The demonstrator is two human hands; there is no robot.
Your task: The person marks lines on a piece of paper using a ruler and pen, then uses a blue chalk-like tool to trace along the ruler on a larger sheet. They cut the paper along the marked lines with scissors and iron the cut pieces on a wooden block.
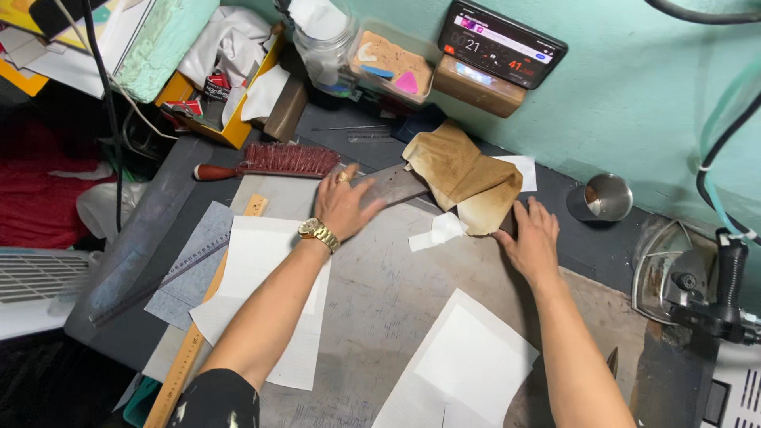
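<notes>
**Both hands flat on grey strip**

Left hand (342, 204) open, palm down on long grey strip (396, 186) at table (380, 309) 12 o'clock. Right hand (533, 236) open, pressing strip's other end beside scorched brown cloth (464, 174). Red brush (273, 161) at 11 o'clock.

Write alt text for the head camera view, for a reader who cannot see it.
A person's left hand and right hand press flat on a long dark strip across a grey worktable, with crumpled brown paper over the strip's middle. White paper sheets, a wooden ruler, a red brush and an iron surround them.
</notes>
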